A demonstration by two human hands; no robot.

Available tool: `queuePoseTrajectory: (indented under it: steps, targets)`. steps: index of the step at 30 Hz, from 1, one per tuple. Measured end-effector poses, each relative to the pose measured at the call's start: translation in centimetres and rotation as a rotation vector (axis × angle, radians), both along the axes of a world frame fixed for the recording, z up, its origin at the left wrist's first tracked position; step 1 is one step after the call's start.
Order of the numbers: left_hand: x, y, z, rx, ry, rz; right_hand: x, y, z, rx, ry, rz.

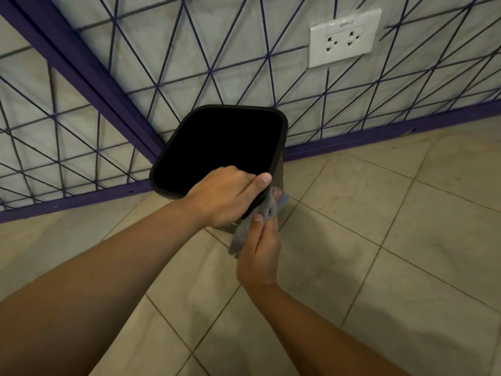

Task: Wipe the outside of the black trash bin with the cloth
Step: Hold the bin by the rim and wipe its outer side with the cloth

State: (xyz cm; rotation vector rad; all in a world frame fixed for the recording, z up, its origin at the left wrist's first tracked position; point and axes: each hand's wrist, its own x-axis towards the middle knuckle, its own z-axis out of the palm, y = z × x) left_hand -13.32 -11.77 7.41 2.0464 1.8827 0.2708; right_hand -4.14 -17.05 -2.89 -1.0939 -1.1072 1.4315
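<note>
The wipe was under way. The left hand [225, 194] had its grip curled over the near rim of the black trash bin [282, 126], steadying it on the tiled floor [379, 240]. Just below that grip, the right hand [261, 248] pinched the grey cloth [271, 207] against the bin's near outer wall. The far sides looked still to do.

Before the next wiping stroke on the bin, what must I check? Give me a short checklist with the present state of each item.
1. Left hand grips the rim of the black trash bin: ok.
2. Right hand holds the cloth: ok.
3. Cloth touches the bin's outer wall: ok.
4. Bin base steady on the tiled floor: cannot tell, hidden.
5. Wall already clean: cannot tell.
</note>
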Motion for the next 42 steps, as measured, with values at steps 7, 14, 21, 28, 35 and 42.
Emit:
queuePoseTrajectory:
  steps: [7,14,21,28,35,42]
  targets:
    - [0.1,-0.1,0.0,0.007,0.011,-0.004,0.3,0.1,0.1,0.06,-0.022,0.01]
    - [0.1,-0.2,-0.2,0.023,0.025,-0.005,0.2,1.0,0.5,0.005,-0.025,-0.026]
    - [0.1,-0.2,-0.2,0.021,0.0,0.012,1.4,0.8,-1.5,0.061,-0.083,0.098]
    - [-0.1,-0.1,-0.4,0.019,0.005,0.024,2.3,1.3,-2.5,0.142,-0.182,0.226]
    - [-0.3,0.0,-0.6,0.036,-0.011,0.014,2.0,0.3,-2.5,0.073,-0.186,0.235]
    - [-0.3,0.1,-0.8,0.061,0.028,-0.013,1.2,0.4,-1.8,0.158,-0.125,0.155]
